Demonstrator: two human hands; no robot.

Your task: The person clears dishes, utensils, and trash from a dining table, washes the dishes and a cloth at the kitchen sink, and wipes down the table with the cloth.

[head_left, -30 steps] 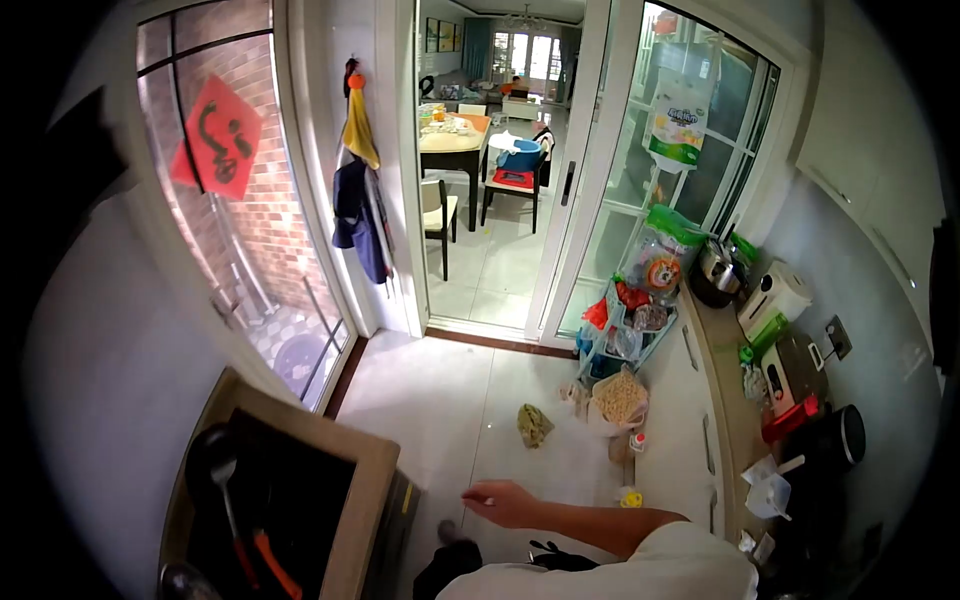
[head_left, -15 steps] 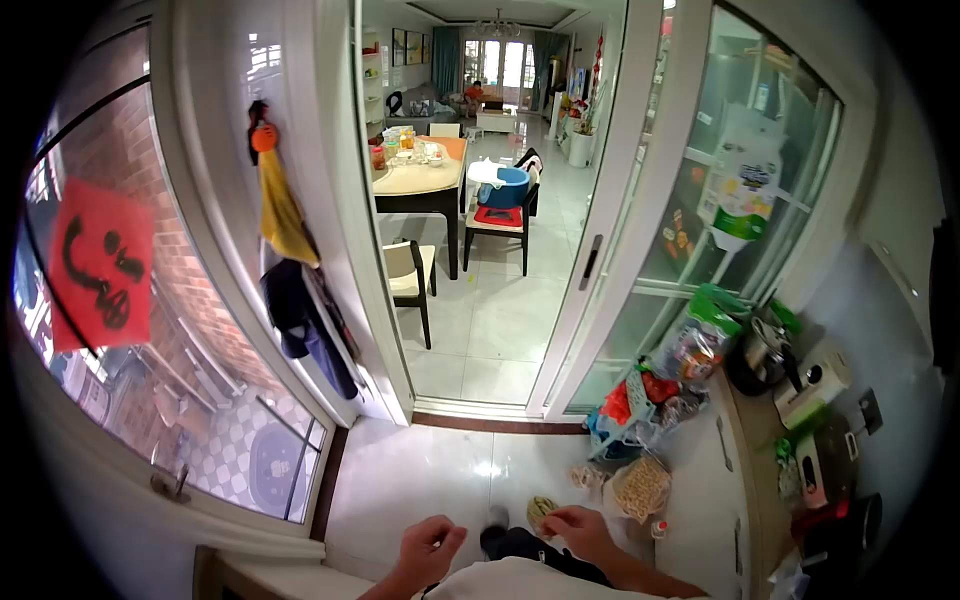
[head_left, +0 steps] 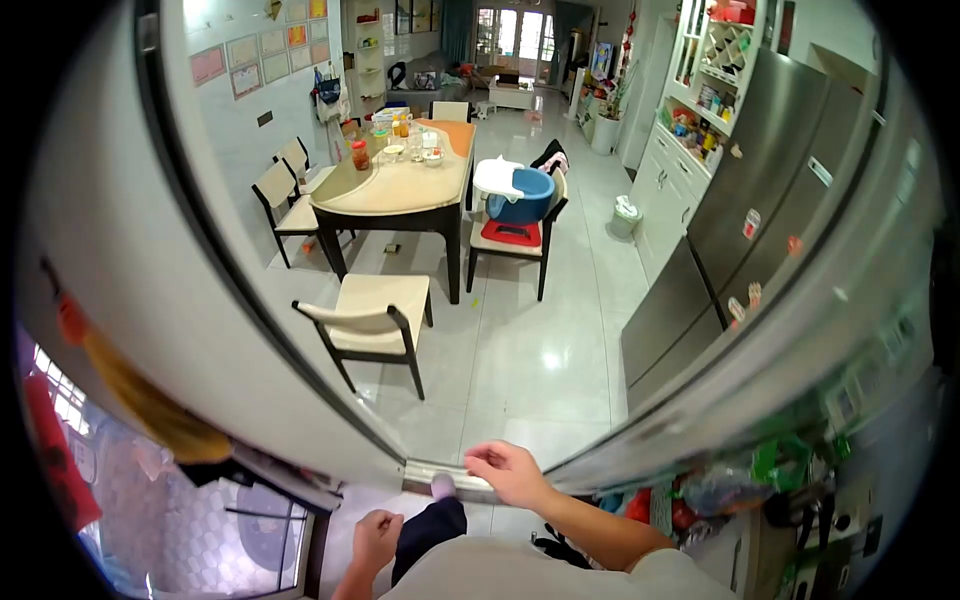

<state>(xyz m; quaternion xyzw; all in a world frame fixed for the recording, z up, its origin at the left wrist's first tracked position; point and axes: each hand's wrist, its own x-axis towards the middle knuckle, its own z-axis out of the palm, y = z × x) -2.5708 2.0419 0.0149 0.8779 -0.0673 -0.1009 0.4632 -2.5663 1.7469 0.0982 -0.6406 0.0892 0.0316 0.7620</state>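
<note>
My left hand point(head_left: 377, 538) hangs low at the bottom, left of my dark trouser leg point(head_left: 432, 530), with its fingers curled and nothing visible in them. Higher and further right, my right hand point(head_left: 508, 472) is held over the doorway threshold point(head_left: 450, 482), its fingers bent and loosely together; no object shows in it. Neither hand touches anything visible. One foot point(head_left: 443, 487) is at the threshold. Beyond the doorway stands a chair with a cream seat point(head_left: 380, 300).
A dining table point(head_left: 390, 190) holds jars and bowls. A chair to its right carries a blue child seat point(head_left: 520, 195). A tall grey fridge point(head_left: 750, 190) is on the right, a small bin point(head_left: 624, 218) beside the cabinets. Door frames flank both sides.
The view has moved forward from the kitchen into the sliding doorway, so the table and chairs appear larger. The fridge has come into view. My right hand now reaches further forward than my left.
</note>
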